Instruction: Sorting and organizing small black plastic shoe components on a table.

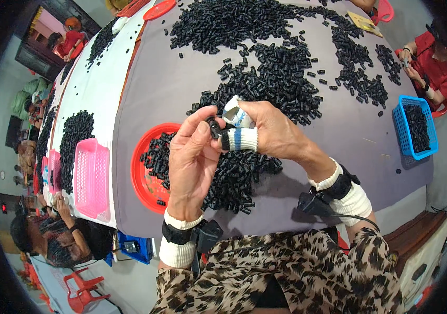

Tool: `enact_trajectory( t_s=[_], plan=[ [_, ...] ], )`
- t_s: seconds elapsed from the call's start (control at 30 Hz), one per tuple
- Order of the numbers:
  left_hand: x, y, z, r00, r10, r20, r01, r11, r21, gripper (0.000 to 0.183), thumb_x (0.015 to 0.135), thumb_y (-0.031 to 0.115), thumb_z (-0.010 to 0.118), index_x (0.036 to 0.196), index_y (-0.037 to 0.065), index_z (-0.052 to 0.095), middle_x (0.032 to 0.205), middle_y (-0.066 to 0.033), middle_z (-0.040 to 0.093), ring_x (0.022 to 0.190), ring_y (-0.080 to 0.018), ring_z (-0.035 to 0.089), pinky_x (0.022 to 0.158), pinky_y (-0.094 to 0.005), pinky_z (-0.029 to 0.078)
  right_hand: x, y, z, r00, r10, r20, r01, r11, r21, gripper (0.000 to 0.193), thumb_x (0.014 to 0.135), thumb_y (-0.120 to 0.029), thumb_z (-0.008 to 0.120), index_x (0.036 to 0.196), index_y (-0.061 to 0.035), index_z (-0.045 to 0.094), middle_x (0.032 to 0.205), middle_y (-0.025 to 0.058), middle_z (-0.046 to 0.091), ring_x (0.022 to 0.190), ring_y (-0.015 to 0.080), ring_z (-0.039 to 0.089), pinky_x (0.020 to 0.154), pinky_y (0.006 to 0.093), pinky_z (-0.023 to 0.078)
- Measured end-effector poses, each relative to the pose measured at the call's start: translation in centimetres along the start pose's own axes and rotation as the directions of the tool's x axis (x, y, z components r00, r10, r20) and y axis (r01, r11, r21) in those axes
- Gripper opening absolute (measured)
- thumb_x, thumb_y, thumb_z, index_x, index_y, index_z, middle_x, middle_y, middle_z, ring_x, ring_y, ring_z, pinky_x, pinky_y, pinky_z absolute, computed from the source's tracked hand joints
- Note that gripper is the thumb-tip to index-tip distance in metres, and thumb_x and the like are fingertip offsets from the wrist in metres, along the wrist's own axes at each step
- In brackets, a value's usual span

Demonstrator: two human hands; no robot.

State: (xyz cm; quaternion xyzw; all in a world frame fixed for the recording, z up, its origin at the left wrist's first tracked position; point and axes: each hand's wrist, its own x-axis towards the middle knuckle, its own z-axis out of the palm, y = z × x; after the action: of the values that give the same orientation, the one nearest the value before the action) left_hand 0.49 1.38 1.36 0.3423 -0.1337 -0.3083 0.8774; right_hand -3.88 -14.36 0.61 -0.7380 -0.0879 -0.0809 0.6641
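Small, dark and glossy, stubby and roughly cylindrical, with a rounded end catching a little light: the black piece (213, 127), raised over the grey-covered desk (155, 89). Pinched in the left hand (194, 157), thumb and fingertips closed narrowly on it, palm partly turned up. Just beside it, the right hand (265, 125), fingers curled in close; impossible to tell whether actually touching the piece. At the right fingertips, a crumpled white wrap (234, 112) with blue marks, hard to judge as gripped or worn, and below that a white knit band (240, 139) with a blue stripe, apparently around a finger. Beneath and between both hands, a loose heap (242, 180) of similar black pieces, partly spilling from a round red tray (136, 172); beyond, a larger spread (281, 78) of the same kind.
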Motion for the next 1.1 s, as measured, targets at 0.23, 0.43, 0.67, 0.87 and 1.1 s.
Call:
enact_trajectory(
  t_s=[0.23,0.43,0.67,0.87,1.1],
  plan=[
    [-0.2,-0.4,-0.7,0.998,-0.014,0.054,0.012,1.0,0.029,0.033,0.087,0.008,0.053,0.118,-0.004,0.047,0.097,-0.0101,0.058,0.077,-0.0097,0.055,0.071,-0.0226,0.048,-0.5,0.1,-0.3,0.998,0.059,0.021,-0.059,0.998,0.021,0.025,0.075,-0.019,0.068,0.086,-0.0008,0.056,0.066,0.0067,0.058,0.06,0.0096,0.05,0.057,0.0282,0.042],
    [-0.3,-0.6,-0.7,0.999,-0.025,0.031,0.025,1.0,-0.001,0.029,0.088,0.009,0.052,0.115,-0.001,0.049,0.097,-0.0117,0.057,0.073,-0.0104,0.057,0.067,-0.0245,0.048,-0.6,-1.0,-0.3,1.0,0.025,0.004,-0.025,0.998,-0.06,0.025,0.075,-0.02,0.068,0.086,-0.0009,0.056,0.067,0.0071,0.059,0.059,0.0098,0.05,0.056,0.0277,0.042],
    [-0.2,-1.2,-0.8,0.999,-0.028,0.02,0.028,1.0,-0.014,0.029,0.089,0.011,0.051,0.115,0.0,0.049,0.096,-0.0117,0.058,0.07,-0.011,0.057,0.064,-0.0262,0.049,-0.6,0.6,-0.5,1.0,-0.023,-0.015,0.022,0.996,-0.081,0.025,0.074,-0.021,0.067,0.081,-0.0007,0.055,0.065,0.0075,0.057,0.057,0.0122,0.05,0.055,0.0283,0.042],
    [-0.5,-0.8,-0.5,0.999,-0.048,-0.014,0.048,0.999,-0.024,0.03,0.089,0.012,0.051,0.115,-0.003,0.049,0.091,-0.0102,0.06,0.071,-0.0107,0.058,0.064,-0.0252,0.049,-0.4,0.4,-0.6,0.999,-0.005,0.045,0.009,0.996,-0.092,0.032,0.072,-0.027,0.068,0.077,-0.0002,0.053,0.063,0.008,0.055,0.057,0.0138,0.05,0.056,0.0307,0.042],
    [-0.5,-1.0,0.1,0.996,-0.046,-0.08,0.052,0.995,0.083,0.028,0.088,0.011,0.053,0.112,-0.003,0.052,0.085,-0.0041,0.059,0.076,-0.0083,0.055,0.068,-0.0225,0.048,-0.3,-0.9,-0.9,0.994,-0.007,0.112,0.022,0.99,-0.137,0.037,0.069,-0.031,0.07,0.077,0.0004,0.053,0.064,0.0095,0.054,0.058,0.0176,0.05,0.057,0.0326,0.041]
  ],
)
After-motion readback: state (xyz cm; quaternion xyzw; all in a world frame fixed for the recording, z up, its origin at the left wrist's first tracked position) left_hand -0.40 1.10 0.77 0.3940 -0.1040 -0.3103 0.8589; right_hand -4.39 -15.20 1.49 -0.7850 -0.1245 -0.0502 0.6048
